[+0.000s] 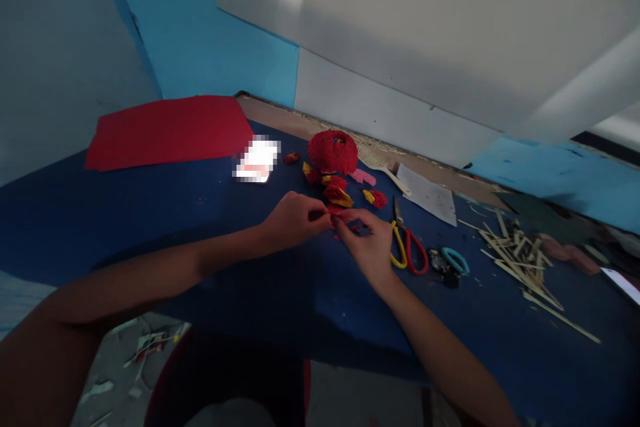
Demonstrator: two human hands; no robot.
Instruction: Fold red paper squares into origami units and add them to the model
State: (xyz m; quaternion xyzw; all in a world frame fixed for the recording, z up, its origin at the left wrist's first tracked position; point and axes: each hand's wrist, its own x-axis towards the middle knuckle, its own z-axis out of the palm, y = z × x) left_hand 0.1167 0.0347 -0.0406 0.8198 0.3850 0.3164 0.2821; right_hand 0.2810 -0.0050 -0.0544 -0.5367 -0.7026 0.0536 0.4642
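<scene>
My left hand point(299, 221) and my right hand point(367, 240) meet over the blue table, fingertips pinched together on a small piece of red paper point(335, 209). Its exact folds are hidden by my fingers. Just beyond it sit several small red-and-yellow folded-paper pieces point(338, 195), one of them point(375, 198) lying a little to the right. Behind these stands a round red folded-paper ball point(333, 152) with an opening on top. A pink folded-paper strip point(364, 177) lies beside the ball. Small red scraps are under my right fingers.
Scissors point(407, 240) with yellow and red handles lie right of my right hand, near a turquoise ring-shaped item point(455, 261). Thin wooden sticks point(520, 253) are piled farther right. Red sheets point(170, 133) and a blurred bright phone-like object point(257, 160) lie left. A cream slotted spatula point(385, 167) rests behind.
</scene>
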